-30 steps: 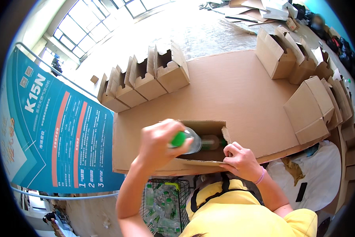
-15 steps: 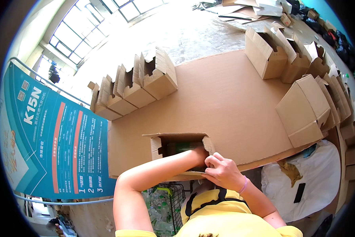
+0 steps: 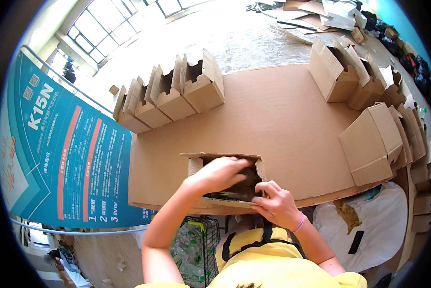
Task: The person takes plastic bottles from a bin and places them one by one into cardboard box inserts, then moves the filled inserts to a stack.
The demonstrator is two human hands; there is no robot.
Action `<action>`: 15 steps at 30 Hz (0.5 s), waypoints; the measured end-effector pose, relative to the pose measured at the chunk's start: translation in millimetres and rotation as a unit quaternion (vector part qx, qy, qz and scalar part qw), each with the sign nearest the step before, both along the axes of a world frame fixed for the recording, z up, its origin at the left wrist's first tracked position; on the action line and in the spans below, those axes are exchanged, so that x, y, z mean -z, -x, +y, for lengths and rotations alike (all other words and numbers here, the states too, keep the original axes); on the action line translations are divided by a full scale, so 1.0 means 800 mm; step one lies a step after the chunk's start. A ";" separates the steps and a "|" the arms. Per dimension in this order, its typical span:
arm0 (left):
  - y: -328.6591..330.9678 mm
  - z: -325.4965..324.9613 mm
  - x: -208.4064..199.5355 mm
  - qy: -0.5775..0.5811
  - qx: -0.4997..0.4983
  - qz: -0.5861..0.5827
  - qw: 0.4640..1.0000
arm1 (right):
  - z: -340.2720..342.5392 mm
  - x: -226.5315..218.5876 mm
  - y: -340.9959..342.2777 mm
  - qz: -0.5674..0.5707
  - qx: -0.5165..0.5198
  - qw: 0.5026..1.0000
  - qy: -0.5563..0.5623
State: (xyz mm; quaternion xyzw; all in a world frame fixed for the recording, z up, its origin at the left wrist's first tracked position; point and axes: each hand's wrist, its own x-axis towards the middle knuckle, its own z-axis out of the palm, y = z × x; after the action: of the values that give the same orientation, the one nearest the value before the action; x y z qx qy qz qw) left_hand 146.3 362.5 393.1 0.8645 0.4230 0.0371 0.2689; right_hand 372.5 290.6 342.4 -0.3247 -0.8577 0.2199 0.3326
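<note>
Head view: your left hand [image 3: 219, 174] dips into the open box [image 3: 195, 166]; your right hand [image 3: 279, 206] pinches its rim.
Work inside that box, at the surface's [image 3: 282, 115] near edge, seems the step; the left grasp cannot be told. Next calls for a steady rim. Bottles [image 3: 191, 247] lie below that edge.

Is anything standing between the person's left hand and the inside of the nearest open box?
Nothing visible does. The left hand is at the open top of the box; the right hand is at its near right corner.
</note>
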 end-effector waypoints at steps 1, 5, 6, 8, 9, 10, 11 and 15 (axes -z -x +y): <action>0.015 -0.012 -0.018 -0.034 -0.048 -0.055 0.997 | -0.003 -0.001 0.002 0.012 0.023 1.000 0.005; 0.069 -0.077 -0.048 -0.068 -0.227 -0.144 0.961 | -0.015 0.023 0.011 0.108 0.078 0.991 0.005; 0.082 -0.092 -0.039 -0.028 -0.244 -0.125 0.961 | -0.018 0.027 0.010 0.086 0.054 0.994 0.034; 0.110 -0.126 -0.010 0.047 -0.283 -0.085 0.954 | -0.021 0.056 0.008 0.080 0.024 0.992 0.092; 0.124 -0.135 0.016 0.024 -0.261 -0.059 0.963 | -0.023 0.066 0.012 0.076 0.009 0.990 0.120; 0.125 -0.134 0.014 0.009 -0.275 -0.081 0.958 | -0.024 0.069 0.016 0.085 0.025 0.990 0.112; 0.123 -0.131 0.010 -0.005 -0.288 -0.103 0.952 | -0.025 0.068 0.022 0.118 0.061 0.983 0.126; 0.120 -0.080 -0.013 -0.225 -0.300 -0.148 0.915 | -0.026 0.064 0.048 0.173 0.212 0.955 0.114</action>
State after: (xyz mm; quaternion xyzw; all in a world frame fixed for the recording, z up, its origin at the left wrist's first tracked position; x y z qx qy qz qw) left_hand 50.7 298.1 403.3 0.7194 0.5980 0.3378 0.1032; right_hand 334.1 269.5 291.2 -0.4913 -0.6681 0.2933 0.4756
